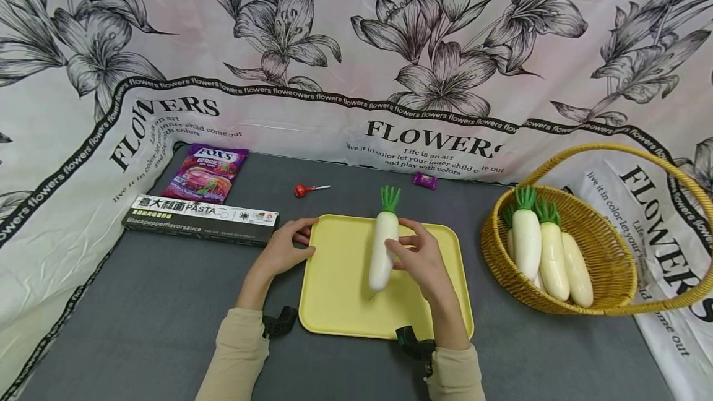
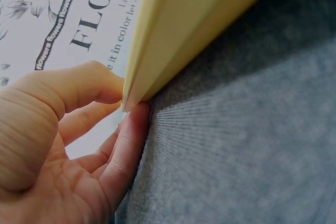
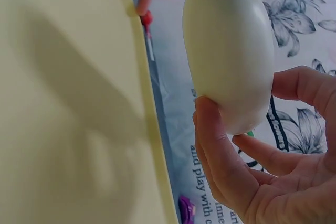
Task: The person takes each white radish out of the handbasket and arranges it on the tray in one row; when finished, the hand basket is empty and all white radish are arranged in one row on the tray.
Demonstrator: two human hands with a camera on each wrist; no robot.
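Note:
My right hand point(image 1: 421, 257) grips a white radish point(image 1: 383, 252) with a green leafy top between thumb and fingers. The radish hangs over the yellow tray point(image 1: 340, 308), and its shadow falls on the tray in the right wrist view. At the tray's far left corner my left hand point(image 1: 285, 249) pinches the rim. The left wrist view shows the thumb point(image 2: 100, 85) on one side of that rim and a finger point(image 2: 128, 145) on the other. In the right wrist view the fingers curl round the side of the radish point(image 3: 228, 51).
A wicker basket point(image 1: 613, 265) with a tall handle holds several white radishes point(image 1: 553, 258) on the right. Behind the tray lie a red lollipop point(image 1: 301, 190) and a small purple candy point(image 1: 425, 181). A pasta box point(image 1: 200, 221) and a purple candy bag point(image 1: 206, 172) lie at the left.

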